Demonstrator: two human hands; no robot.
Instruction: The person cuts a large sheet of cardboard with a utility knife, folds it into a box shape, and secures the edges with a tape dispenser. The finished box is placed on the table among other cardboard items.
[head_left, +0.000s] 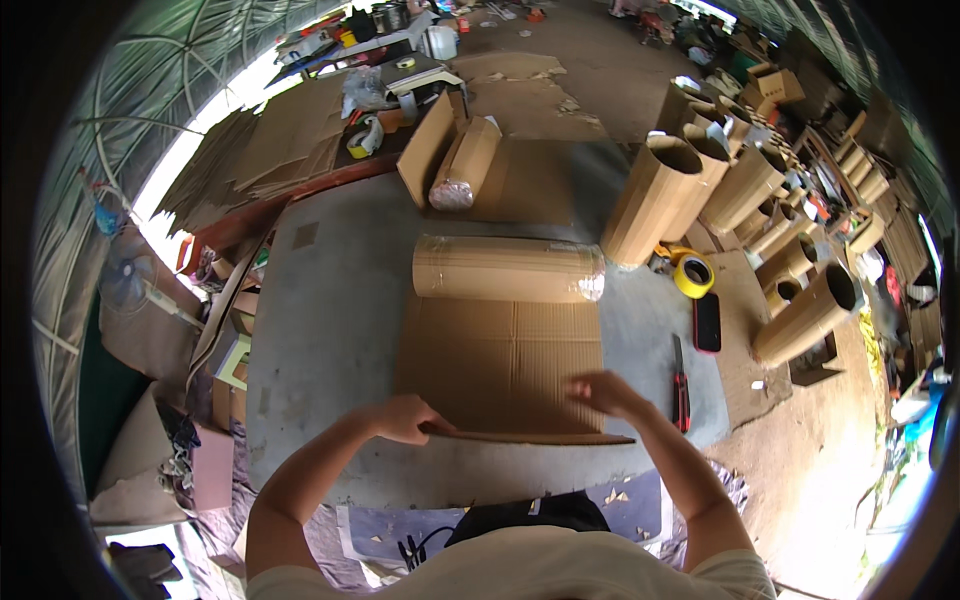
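A flat sheet of corrugated cardboard lies on the grey table. My left hand grips its near edge at the left corner and lifts it slightly. Blurred with motion, my right hand hovers over the near right part of the sheet, fingers apart. At the far edge of the sheet lies a cardboard roll wrapped in clear film.
A red utility knife, a black phone and a yellow tape roll lie to the right. Upright cardboard tubes crowd the right side. An open box with a wrapped roll sits beyond; flat cardboard stacks lie far left.
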